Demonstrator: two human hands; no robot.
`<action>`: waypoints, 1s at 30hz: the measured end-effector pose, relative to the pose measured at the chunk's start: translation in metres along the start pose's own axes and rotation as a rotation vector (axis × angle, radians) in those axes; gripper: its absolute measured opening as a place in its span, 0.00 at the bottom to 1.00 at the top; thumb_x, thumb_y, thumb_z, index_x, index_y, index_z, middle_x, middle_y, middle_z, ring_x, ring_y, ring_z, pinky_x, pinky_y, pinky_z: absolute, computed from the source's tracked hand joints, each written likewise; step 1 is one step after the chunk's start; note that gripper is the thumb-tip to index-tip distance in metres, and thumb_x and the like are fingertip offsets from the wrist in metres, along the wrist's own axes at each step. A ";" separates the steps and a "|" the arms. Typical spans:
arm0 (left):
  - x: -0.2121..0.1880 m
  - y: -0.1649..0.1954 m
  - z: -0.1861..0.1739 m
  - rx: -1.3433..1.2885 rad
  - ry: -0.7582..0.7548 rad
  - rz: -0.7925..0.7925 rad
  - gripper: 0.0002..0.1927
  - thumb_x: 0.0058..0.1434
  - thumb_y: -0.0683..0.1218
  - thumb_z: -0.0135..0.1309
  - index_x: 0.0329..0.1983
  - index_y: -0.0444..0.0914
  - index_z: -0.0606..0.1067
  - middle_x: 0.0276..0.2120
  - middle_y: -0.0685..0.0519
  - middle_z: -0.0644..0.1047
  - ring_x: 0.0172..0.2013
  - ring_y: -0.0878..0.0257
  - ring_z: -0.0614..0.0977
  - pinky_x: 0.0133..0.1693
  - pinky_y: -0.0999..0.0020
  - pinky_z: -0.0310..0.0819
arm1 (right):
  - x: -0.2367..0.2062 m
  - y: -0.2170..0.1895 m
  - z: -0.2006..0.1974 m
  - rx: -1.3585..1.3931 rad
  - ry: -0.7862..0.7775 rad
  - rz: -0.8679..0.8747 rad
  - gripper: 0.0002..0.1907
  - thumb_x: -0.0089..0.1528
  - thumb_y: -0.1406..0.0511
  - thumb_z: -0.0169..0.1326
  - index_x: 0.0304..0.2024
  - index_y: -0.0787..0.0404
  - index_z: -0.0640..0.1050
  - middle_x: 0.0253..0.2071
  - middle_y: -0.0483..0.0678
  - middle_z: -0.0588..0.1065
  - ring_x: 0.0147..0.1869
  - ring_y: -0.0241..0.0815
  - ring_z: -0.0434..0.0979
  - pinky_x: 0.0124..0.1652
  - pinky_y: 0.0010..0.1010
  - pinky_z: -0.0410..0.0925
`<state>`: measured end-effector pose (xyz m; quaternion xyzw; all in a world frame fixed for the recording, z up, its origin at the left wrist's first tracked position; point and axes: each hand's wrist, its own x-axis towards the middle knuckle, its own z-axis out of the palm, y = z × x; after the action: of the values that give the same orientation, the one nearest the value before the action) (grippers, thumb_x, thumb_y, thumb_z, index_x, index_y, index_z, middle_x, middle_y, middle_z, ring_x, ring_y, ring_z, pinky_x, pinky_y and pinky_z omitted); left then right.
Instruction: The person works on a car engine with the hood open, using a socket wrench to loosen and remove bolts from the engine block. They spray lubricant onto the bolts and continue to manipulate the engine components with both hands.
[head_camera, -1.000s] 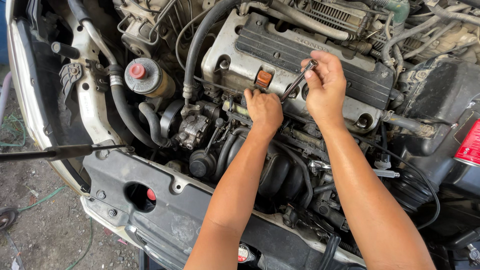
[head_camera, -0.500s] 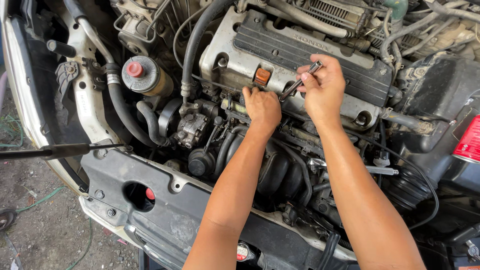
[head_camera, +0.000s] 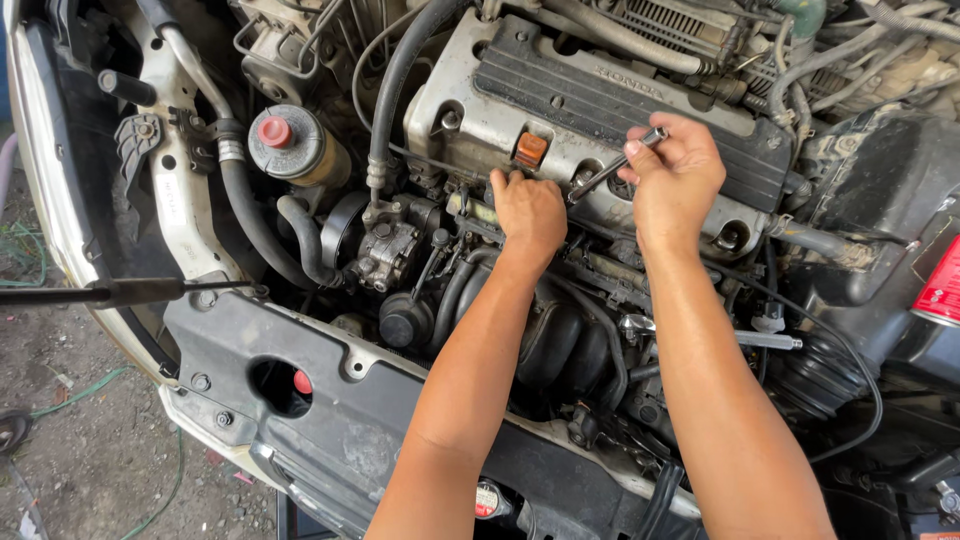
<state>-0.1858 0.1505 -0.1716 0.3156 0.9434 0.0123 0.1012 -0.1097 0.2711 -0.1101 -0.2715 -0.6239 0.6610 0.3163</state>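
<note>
Engine bay: hands (head_camera: 530, 210) closed, right (head_camera: 672, 170) on wrench (head_camera: 612, 166)

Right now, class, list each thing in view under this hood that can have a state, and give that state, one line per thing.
left hand: closed, pressed on the front edge of the valve cover.
right hand: shut on the metal wrench.
metal wrench: held slanted, lower end down at the cover.
valve cover: in place on the engine.
orange oil cap: on.
reservoir with red cap: capped.
</note>
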 end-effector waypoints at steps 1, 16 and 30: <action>0.000 -0.001 0.001 -0.004 0.011 0.002 0.10 0.60 0.45 0.50 0.37 0.43 0.82 0.34 0.52 0.83 0.47 0.55 0.78 0.56 0.54 0.52 | 0.001 -0.002 0.000 -0.003 -0.048 -0.026 0.16 0.65 0.81 0.54 0.54 0.66 0.74 0.46 0.53 0.81 0.44 0.37 0.81 0.40 0.27 0.78; 0.002 0.000 0.005 0.002 0.031 0.001 0.11 0.61 0.44 0.48 0.34 0.44 0.83 0.33 0.51 0.83 0.46 0.56 0.78 0.56 0.53 0.52 | -0.063 -0.043 -0.079 0.365 0.309 -0.094 0.16 0.68 0.80 0.56 0.56 0.65 0.73 0.49 0.57 0.80 0.52 0.50 0.83 0.49 0.43 0.81; -0.001 -0.005 0.006 -0.087 0.159 -0.009 0.08 0.56 0.43 0.52 0.28 0.42 0.83 0.29 0.49 0.83 0.44 0.54 0.79 0.58 0.52 0.52 | -0.084 -0.009 -0.100 0.485 0.427 -0.046 0.13 0.69 0.78 0.55 0.54 0.62 0.73 0.50 0.56 0.79 0.53 0.50 0.83 0.54 0.50 0.79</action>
<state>-0.1864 0.1456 -0.1781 0.3048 0.9484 0.0778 0.0399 0.0210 0.2733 -0.1115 -0.3069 -0.3737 0.7111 0.5103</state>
